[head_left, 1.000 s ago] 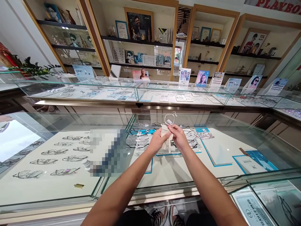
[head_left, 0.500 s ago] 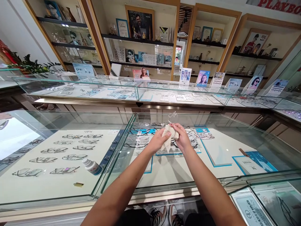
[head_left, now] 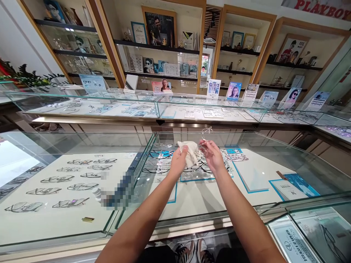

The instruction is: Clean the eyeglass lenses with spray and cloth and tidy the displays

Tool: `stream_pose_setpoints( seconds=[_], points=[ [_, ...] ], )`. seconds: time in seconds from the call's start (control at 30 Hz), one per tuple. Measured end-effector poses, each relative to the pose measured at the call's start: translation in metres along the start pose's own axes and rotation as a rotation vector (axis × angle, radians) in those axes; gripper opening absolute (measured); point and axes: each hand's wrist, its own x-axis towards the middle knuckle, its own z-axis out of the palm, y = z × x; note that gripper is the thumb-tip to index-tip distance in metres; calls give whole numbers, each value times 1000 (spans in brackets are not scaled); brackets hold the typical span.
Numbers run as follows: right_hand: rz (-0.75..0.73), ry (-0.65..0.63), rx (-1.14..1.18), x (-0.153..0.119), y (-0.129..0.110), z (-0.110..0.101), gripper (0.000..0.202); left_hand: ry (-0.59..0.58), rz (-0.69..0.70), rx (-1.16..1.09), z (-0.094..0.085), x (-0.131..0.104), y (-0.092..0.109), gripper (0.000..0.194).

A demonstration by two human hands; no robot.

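One cream cloth (head_left: 189, 150) clamped in left hand (head_left: 178, 161); one thin glasses frame (head_left: 207, 130) pinched in right hand (head_left: 214, 157); two hands apart

The crumpled cream cloth (head_left: 189, 151) lay in the left hand (head_left: 178, 159), left of the thin, pale spectacle frame (head_left: 203, 136) in the right hand (head_left: 213, 154), both above the right part of the near clear-glass table (head_left: 192, 206). Thin, dark-rimmed eyeglasses (head_left: 70, 203) lay in two columns on the left, a small rectangular gold piece (head_left: 88, 219) nearer. Upright printed cards (head_left: 212, 88) stood on the far glass table (head_left: 186, 125), before black, wood-framed shelves (head_left: 178, 50).
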Motion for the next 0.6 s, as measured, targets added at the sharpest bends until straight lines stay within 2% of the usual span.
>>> stream_pose_setpoints(
  seconds=[0.07, 0.13, 0.2, 0.3, 0.47, 0.53, 0.6],
  points=[
    [-41, 37, 33, 4, -7, -5, 23, 86, 17, -13, -6, 5, 3, 68],
    [-55, 51, 51, 6, -11, -8, 23, 123, 14, -60, -10, 9, 7, 63],
    [-50, 47, 53, 6, -12, -9, 23, 106, 23, -118, -10, 10, 11, 58],
    [-30, 21, 47, 5, -11, -6, 24, 10, 56, -131, -10, 7, 16, 40],
    [-5, -83, -21, 0, -11, -3, 26, -43, 130, 56, -12, 1, 21, 52],
    [6, -112, -52, -1, -12, -2, 26, -41, 170, 153, -11, 0, 23, 45],
    [10, -143, -93, -2, -12, -2, 24, -16, 196, 236, -11, -3, 25, 28]
  ],
)
